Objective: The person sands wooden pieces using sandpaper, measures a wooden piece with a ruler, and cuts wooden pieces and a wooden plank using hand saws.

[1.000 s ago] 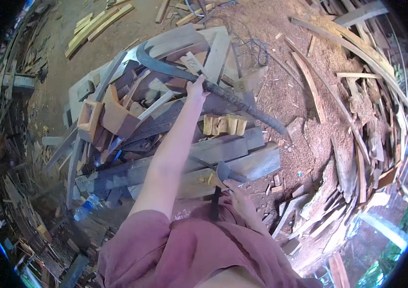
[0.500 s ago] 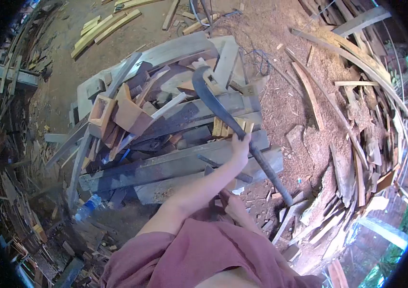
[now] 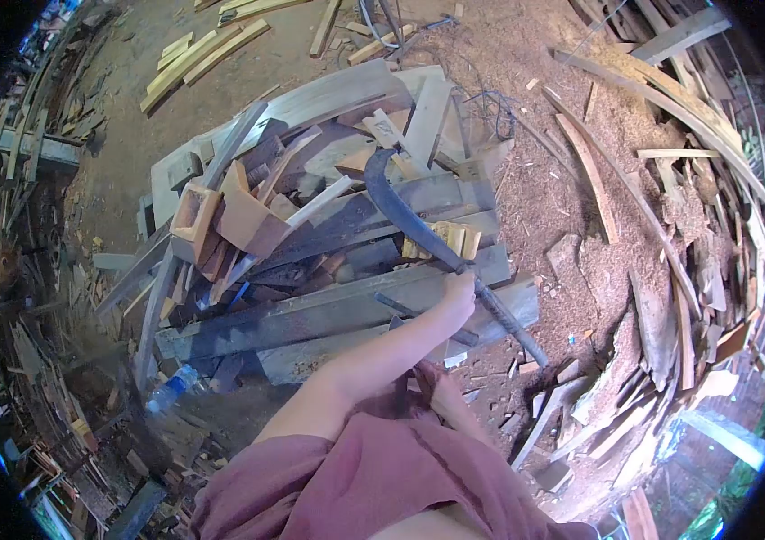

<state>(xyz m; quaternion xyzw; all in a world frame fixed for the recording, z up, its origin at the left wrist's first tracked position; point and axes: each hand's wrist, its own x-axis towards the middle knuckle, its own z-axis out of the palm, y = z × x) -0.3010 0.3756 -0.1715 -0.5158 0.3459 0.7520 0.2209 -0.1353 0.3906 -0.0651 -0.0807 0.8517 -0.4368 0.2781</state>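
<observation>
My left hand [image 3: 461,288] is closed around the long dark handle of a tool with a curved blade [image 3: 408,216]. Its hooked end points up and away over the planks, and the handle slants down to the right. Beneath the blade lie several short yellow wood blocks [image 3: 463,241]. My right hand [image 3: 441,387] is close to my body, beyond my left forearm; its fingers are mostly hidden, so its grip cannot be made out. A thin dark bar [image 3: 398,306] crosses the grey plank [image 3: 310,309] in front of me.
A heap of offcuts with a box-like wooden piece [image 3: 195,211] is at the left of the planks. A plastic bottle [image 3: 173,387] lies at the lower left. Long curved slabs [image 3: 652,90] and sawdust cover the right side. Yellow strips [image 3: 193,63] lie at the back.
My left hand has brought the curved tool nearer and to the right, swinging its blade from pointing left to pointing away. The metal blade seen by my right hand earlier is now hidden.
</observation>
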